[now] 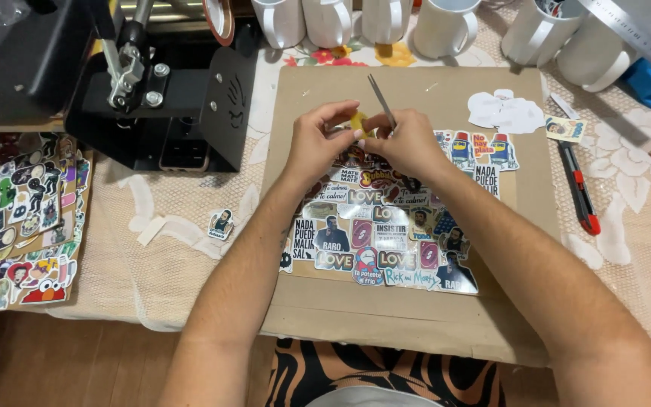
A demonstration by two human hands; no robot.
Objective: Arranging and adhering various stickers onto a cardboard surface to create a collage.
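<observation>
Overhead, white mugs [446, 29], contents unseen, beyond both hands [363, 139].

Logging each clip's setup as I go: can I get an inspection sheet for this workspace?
Surface: brown board lying on a lace-covered table.
Job's things: small yellow sticker pinched in the left hand; tweezers in the right hand; sticker sheet on the board below both hands.
Clutter: white mugs along the far edge, red utility knife, metal ruler, white backing scraps, one loose sticker, more sticker sheets at left.
Hands: both bare, close together above the sticker sheet.
Cables: nothing seen.
Surroundings: black press machine at far left; patterned clothing at the near edge.
</observation>
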